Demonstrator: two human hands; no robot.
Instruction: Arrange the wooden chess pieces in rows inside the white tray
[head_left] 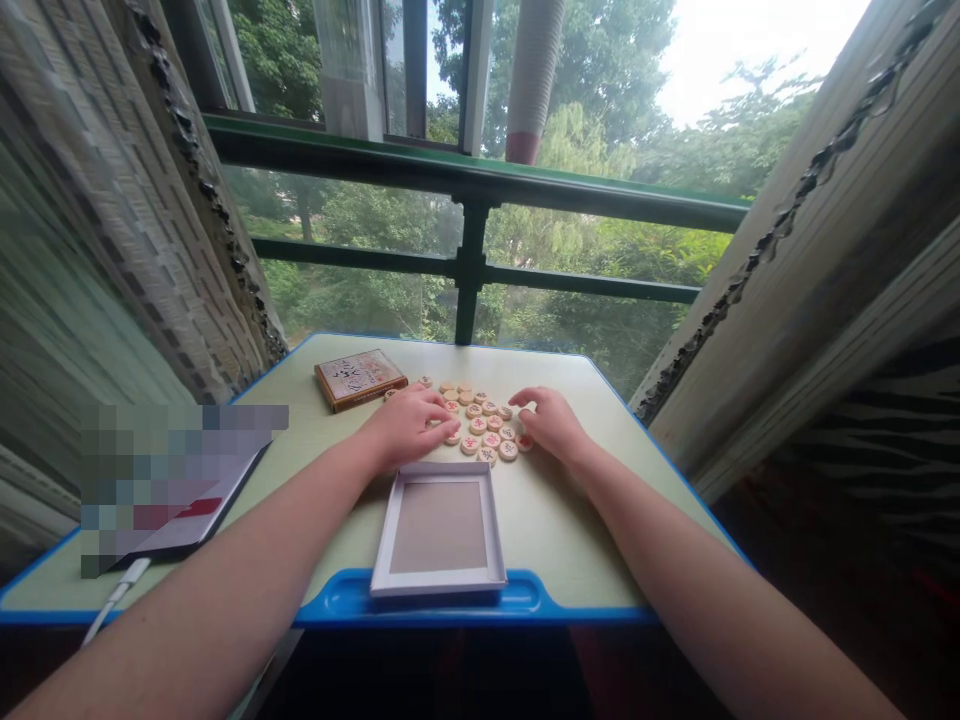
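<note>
Several round wooden pieces [491, 439] with red or dark characters lie in a loose cluster on the pale table [570, 540]. My left hand [412, 425] rests over the cluster's left side, fingers apart, its fingertips at a few pieces; what lies under the palm is hidden. At the right edge my right hand [547, 422] curves in with fingers apart, touching or nearly touching the outer pieces. Nearer to me is an open shallow white box part [489, 525] with a brown inside, resting partly over the table's front edge.
A printed flat box [360, 378] lies at the back left. A device [217, 510], partly pixelated, with a white cable [116, 598] is on the left. The blue front tray [525, 595], curtains and a green window railing [472, 255] surround the work area.
</note>
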